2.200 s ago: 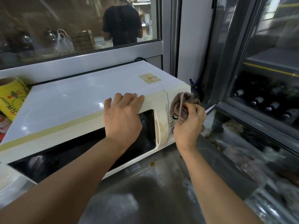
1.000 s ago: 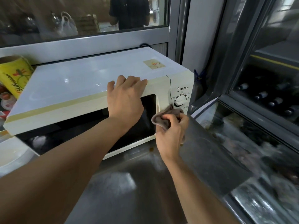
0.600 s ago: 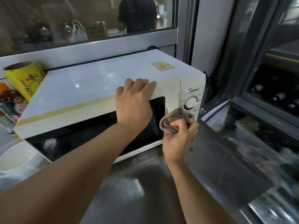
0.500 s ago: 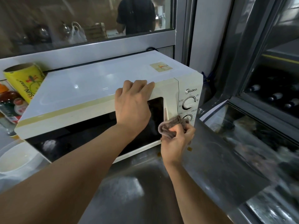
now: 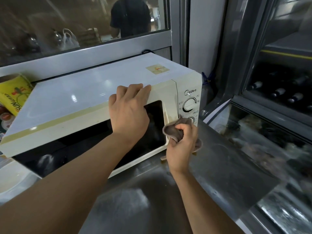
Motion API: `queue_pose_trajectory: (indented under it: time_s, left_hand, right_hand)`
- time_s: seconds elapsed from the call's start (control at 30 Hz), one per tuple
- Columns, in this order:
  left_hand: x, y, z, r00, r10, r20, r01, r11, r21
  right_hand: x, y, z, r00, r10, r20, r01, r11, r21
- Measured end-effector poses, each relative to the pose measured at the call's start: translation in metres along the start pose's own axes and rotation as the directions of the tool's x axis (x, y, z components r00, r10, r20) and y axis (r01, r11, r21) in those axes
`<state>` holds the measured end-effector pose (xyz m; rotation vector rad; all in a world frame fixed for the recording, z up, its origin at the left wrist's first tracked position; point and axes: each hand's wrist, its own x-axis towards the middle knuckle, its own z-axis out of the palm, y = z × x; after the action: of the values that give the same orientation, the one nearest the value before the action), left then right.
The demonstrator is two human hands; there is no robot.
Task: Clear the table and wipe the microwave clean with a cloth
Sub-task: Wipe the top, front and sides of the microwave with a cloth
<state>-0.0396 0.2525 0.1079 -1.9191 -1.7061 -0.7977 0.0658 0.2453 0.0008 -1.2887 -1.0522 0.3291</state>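
"Midea" on microwave (image 5: 101, 97) control panel, above upper dial (image 5: 189, 105). "SUNwrap"-like print, partly legible, on yellow roll (image 5: 12, 93) at left. Sticker text on top unreadable.

yellow packet (image 5: 12, 93) far left | bottles (image 5: 278, 92) behind glass | person (image 5: 130, 16) beyond window

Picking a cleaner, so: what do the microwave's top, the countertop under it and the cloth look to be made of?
Microwave top: seemingly painted sheet metal, glossy white, with sharp light reflections. Countertop: probably stainless steel, grey with dull smeared sheen. Cloth: soft brownish-grey fabric, matte and crumpled in the right hand; weave too blurred to tell.
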Motion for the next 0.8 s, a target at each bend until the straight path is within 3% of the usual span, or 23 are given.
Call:
queue_pose_trajectory:
  time_s: [0.13, 0.3, 0.47, 0.57, 0.8]
  left_hand:
    - [-0.001, 0.001, 0.000, 1.000, -0.004, 0.006, 0.004, 1.000, 0.004]
    - [-0.001, 0.001, -0.003, 0.999, -0.014, 0.035, 0.014, 1.000, 0.011]
    - [-0.001, 0.001, -0.002, 0.999, -0.004, 0.033, 0.004, 1.000, 0.009]
    - [-0.001, 0.000, -0.001, 1.000, -0.003, 0.022, 0.002, 1.000, 0.012]
    - [-0.002, 0.001, 0.001, 1.000, 0.010, -0.009, -0.010, 1.000, 0.014]
  right_hand:
    - [-0.002, 0.011, -0.005, 0.996, -0.022, 0.081, 0.020, 1.000, 0.023]
    - [0.008, 0.015, -0.023, 0.960, 0.170, 0.223, -0.180, 0.983, 0.025]
    - [0.039, -0.015, -0.015, 0.997, -0.039, 0.063, 0.031, 0.992, 0.122]
    - [0.041, -0.013, -0.008, 0.990, -0.128, 0.054, 0.127, 0.991, 0.033]
    - [0.024, 0.018, -0.004, 0.988, -0.120, 0.094, 0.122, 0.992, -0.025]
